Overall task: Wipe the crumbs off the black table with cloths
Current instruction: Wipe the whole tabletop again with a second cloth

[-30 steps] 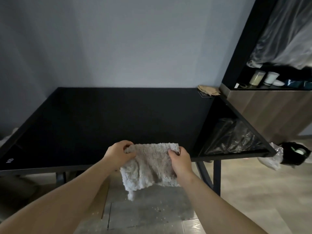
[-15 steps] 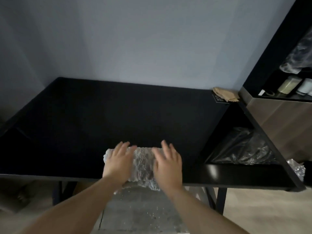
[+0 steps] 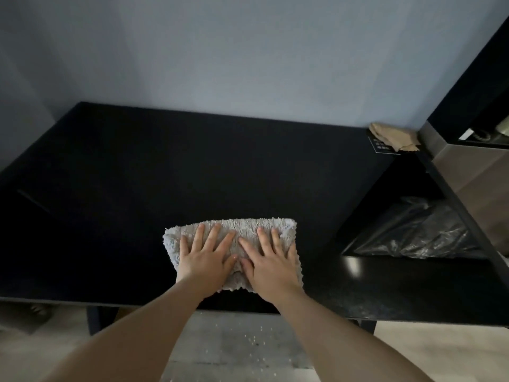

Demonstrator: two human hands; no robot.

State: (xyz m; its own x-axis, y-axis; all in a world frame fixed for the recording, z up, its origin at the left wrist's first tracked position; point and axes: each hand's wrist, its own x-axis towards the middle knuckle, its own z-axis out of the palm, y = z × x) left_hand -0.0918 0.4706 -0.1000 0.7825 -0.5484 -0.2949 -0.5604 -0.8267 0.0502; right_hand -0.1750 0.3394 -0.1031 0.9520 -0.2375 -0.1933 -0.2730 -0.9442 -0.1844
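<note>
Hands: left hand [image 3: 205, 257] and right hand [image 3: 271, 264] lie flat side by side, fingers [image 3: 200, 231] spread, pressing down
Cloth: grey cloth [image 3: 248, 228] under both palms, far edge just past the fingertips, on the black table [image 3: 192, 166] near its front edge
Crumbs: none made out ahead of the fingers; pale crumbs [image 3: 256, 337] on the floor [image 3: 413, 354] below the wrists
Stroke: even pressure, straight overlapping passes, no bunching
Spare: tan cloth [image 3: 394, 136] far ahead, right of the right hand

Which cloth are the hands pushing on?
The shaggy grey cloth near the front edge; the tan cloth lies untouched in the far right corner.
</note>
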